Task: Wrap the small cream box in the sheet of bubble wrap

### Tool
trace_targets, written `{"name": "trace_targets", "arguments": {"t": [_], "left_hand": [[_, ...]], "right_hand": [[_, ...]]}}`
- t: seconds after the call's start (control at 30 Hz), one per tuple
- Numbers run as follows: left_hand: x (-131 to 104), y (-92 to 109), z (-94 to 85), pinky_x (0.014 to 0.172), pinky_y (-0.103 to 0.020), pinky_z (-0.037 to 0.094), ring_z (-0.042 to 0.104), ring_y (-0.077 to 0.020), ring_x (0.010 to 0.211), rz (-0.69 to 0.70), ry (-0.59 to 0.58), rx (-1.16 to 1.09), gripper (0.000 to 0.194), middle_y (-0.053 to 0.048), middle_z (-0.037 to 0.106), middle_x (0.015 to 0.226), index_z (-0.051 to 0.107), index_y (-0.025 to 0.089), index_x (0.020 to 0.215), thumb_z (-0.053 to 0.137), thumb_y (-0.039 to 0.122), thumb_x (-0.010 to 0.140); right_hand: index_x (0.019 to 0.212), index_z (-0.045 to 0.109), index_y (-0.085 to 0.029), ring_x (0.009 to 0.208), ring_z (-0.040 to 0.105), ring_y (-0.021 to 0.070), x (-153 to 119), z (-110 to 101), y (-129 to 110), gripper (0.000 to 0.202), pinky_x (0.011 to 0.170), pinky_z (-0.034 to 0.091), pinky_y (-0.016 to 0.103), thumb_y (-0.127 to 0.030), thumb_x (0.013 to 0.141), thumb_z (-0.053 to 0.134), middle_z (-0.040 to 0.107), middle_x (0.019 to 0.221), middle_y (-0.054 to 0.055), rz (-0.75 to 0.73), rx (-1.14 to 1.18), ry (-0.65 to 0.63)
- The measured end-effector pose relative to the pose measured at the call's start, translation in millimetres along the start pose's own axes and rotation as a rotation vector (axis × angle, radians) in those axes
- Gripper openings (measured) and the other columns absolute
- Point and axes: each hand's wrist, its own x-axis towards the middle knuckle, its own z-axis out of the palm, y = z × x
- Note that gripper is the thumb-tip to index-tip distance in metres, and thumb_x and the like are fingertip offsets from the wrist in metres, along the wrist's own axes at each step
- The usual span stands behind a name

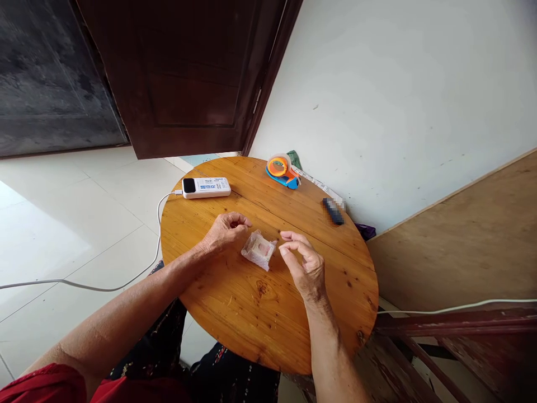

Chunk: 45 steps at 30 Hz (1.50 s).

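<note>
Head view: grip looks released on the right hand (309, 268), thumb and fingers parted with nothing between; the left hand (225, 231) is curled, and we can't tell if its fingertips pinch anything. We see the small wrapped packet (259, 249) lying flat on the round wooden table (251, 330), between both hands, near the fingertips. We judge it light, wrap soft, crinkly, a bit slippery, contents maybe stiffer, possibly fragile. We'd pinch opposite edges gently, not press the middle.
</note>
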Motion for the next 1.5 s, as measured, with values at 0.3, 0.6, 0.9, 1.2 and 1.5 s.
{"name": "trace_targets", "arguments": {"t": [0.3, 0.6, 0.9, 1.2, 1.5], "left_hand": [[-3, -2, -3.6, 0.058, -0.023, 0.044, 0.054, -0.0122, 0.062, 0.0, -0.088, 0.146, 0.027, -0.002, 0.065, 0.073, 0.069, 0.011, 0.086, 0.058, 0.025, 0.066], [-6, -11, -7.6, 0.093, -0.042, 0.049, 0.058, -0.027, 0.109, 0.12, -0.451, 0.376, 0.077, -0.011, 0.063, 0.121, 0.044, 0.016, 0.144, 0.061, 0.021, 0.069], [-11, -13, -4.4, 0.089, -0.039, 0.048, 0.056, -0.0222, 0.097, 0.236, -0.467, 0.486, 0.078, -0.007, 0.061, 0.111, 0.043, 0.02, 0.144, 0.066, 0.021, 0.07], [-17, -16, -1.2, 0.084, -0.035, 0.051, 0.058, -0.0203, 0.095, 0.306, -0.539, 0.368, 0.083, -0.009, 0.057, 0.118, 0.036, 0.023, 0.149, 0.071, 0.023, 0.073], [-19, -18, 4.3, 0.07, -0.027, 0.05, 0.058, -0.0126, 0.079, 0.182, -0.638, 0.167, 0.105, -0.006, 0.06, 0.114, 0.011, 0.028, 0.158, 0.071, 0.015, 0.073]], "right_hand": [[0.087, 0.069, -0.024, 0.113, 0.064, 0.025, -1, 0, -7, 0.006, 0.1, 0.049, 0.043, -0.023, 0.082, 0.065, 0.066, 0.12, 0.009, -0.026, 0.006, -0.177], [0.095, 0.069, -0.025, 0.118, 0.06, 0.0249, -4, 4, -10, 0.017, 0.102, 0.048, 0.044, -0.017, 0.082, 0.065, 0.064, 0.126, 0.008, -0.072, -0.055, -0.215], [0.09, 0.062, -0.025, 0.109, 0.063, 0.0236, -5, 11, -13, 0.013, 0.097, 0.048, 0.043, -0.022, 0.095, 0.05, 0.068, 0.114, 0.009, -0.101, -0.082, -0.118], [0.092, 0.055, -0.024, 0.116, 0.059, 0.024, -6, 4, -10, 0.012, 0.1, 0.046, 0.042, -0.032, 0.097, 0.048, 0.066, 0.117, 0.01, 0.07, 0.147, 0.022], [0.095, 0.063, -0.02, 0.105, 0.065, 0.0242, -5, 6, 8, 0.024, 0.087, 0.05, 0.04, -0.042, 0.092, 0.058, 0.072, 0.109, 0.011, 0.35, 0.335, 0.285]]}}
